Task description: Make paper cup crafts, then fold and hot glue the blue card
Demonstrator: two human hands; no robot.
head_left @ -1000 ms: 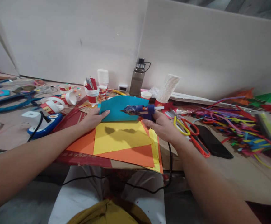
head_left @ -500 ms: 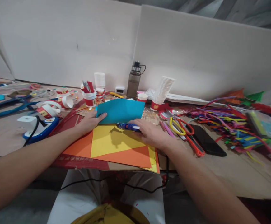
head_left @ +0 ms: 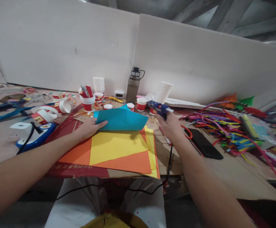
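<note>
My left hand (head_left: pixel 92 127) grips the left end of a blue paper sheet (head_left: pixel 121 119), thumb on top, the other fingers hidden. The sheet is bent over and stands partly above yellow paper (head_left: pixel 116 147) and orange paper (head_left: pixel 125 162) stacked in front of me. To the right of the sheet, my right hand (head_left: pixel 172 124) is closed around a blue hot glue gun (head_left: pixel 160 107), raised over the table with its nozzle toward the far left. A black cord (head_left: pixel 169 163) hangs below that hand and runs across my lap.
Behind the paper stand a grey bottle (head_left: pixel 133 85), a stack of paper cups (head_left: pixel 164 91) and a red-and-white cup (head_left: pixel 141 104). A phone (head_left: pixel 205 144) and coloured pipe cleaners (head_left: pixel 225 126) lie on the right. At the left is a blue-and-white device (head_left: pixel 38 134).
My right hand has lifted the glue gun away from the blue sheet, up and to the right. My left hand keeps hold of the sheet, which now leans lower. The view has shifted slightly.
</note>
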